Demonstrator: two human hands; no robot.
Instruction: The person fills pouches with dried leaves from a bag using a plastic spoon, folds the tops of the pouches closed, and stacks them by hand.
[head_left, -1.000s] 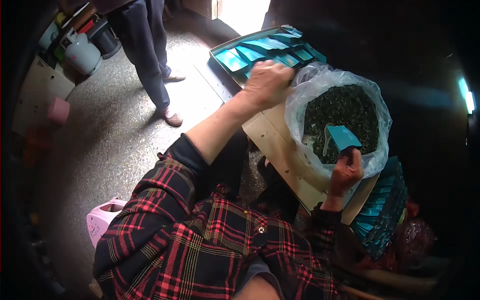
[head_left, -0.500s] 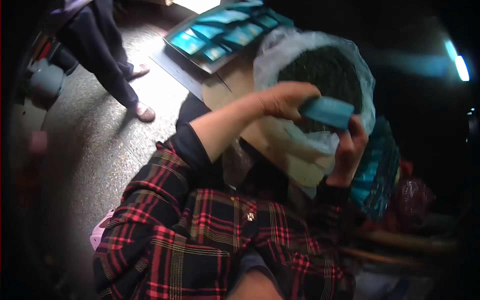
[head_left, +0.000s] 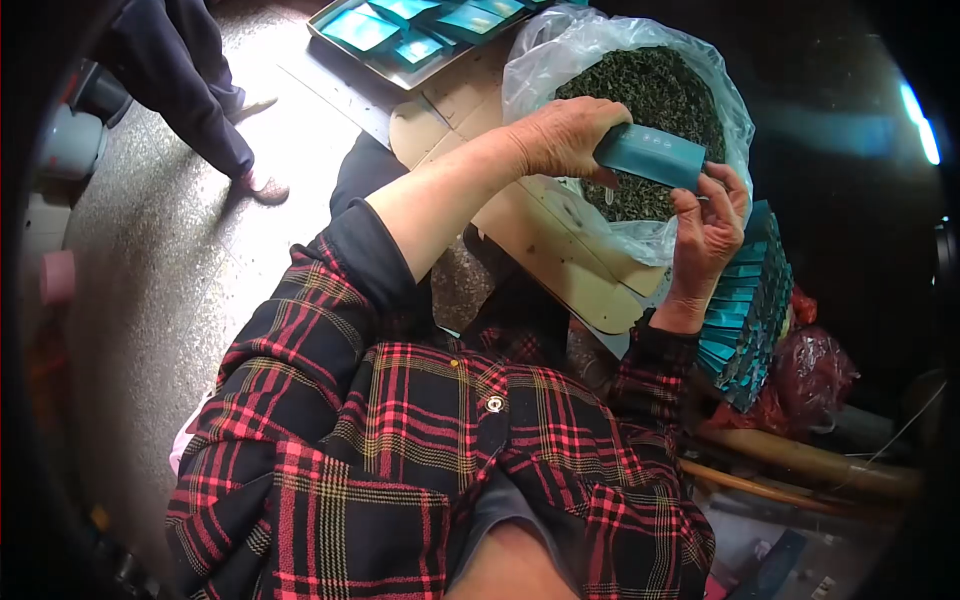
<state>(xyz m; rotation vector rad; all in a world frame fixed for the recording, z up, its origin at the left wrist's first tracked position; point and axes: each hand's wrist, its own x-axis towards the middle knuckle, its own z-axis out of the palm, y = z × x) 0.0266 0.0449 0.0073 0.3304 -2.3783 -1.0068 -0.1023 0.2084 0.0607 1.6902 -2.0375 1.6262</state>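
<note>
A small teal packet [head_left: 652, 158] is stretched between my two hands above an open bag of dark dried leaves [head_left: 640, 85]. My left hand [head_left: 575, 138] is closed round the packet's left end, thumb below and fingers on top. At the other end, my right hand [head_left: 712, 215] grips the packet's corner between thumb and fingers. The leaves look like loose tea and fill a clear plastic bag [head_left: 738, 105] with its rim folded outward. Whether the packet holds anything cannot be seen.
A tray [head_left: 405, 78] of several teal packets [head_left: 360, 28] lies at the top. Under the bag is cardboard [head_left: 560, 245]. Many teal packets [head_left: 745, 310] stand packed at the right, beside a red plastic bag [head_left: 812, 375]. A person's legs [head_left: 185, 90] are at the upper left.
The whole view has shifted, so the tray, bag and hands appear higher. The packet stays in both hands and looks sharper now, its printed marks visible.
</note>
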